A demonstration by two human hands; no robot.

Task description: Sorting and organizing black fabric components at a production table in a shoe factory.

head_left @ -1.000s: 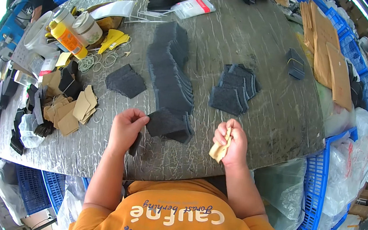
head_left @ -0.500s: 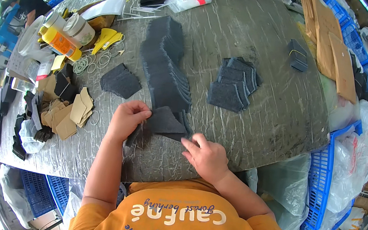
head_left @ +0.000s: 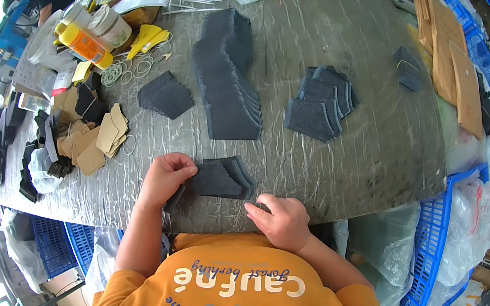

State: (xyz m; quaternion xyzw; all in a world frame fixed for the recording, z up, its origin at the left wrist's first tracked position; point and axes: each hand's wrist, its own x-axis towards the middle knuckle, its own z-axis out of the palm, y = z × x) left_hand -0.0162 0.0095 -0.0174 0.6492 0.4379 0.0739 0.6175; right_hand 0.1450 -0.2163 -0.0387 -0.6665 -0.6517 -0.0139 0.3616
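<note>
Close to my body, my left hand (head_left: 169, 178) pinches the left end of a few overlapping dark grey fabric pieces (head_left: 219, 177). Another dark strip hangs below that hand's fingers. My right hand (head_left: 280, 219) has thumb and forefinger closed at the lower right corner of the same pieces. Just beyond them lies a long fanned row of dark fabric pieces (head_left: 227, 81). To its left sits a small pile of dark pieces (head_left: 166, 95), and to its right a spread group of similar pieces (head_left: 314, 116).
Brown card pieces (head_left: 91, 155), rubber bands (head_left: 114, 73), a yellow-orange bottle (head_left: 83, 51) and white jars (head_left: 109, 26) crowd the table's left. A banded dark bundle (head_left: 408, 68) and brown paper packets (head_left: 464, 91) lie right. A blue crate (head_left: 429, 256) with plastic bags stands beside the table edge.
The held pieces have come away from the near end of the fanned row, toward my body. Both hands have moved slightly nearer me, and a gap of table now shows between.
</note>
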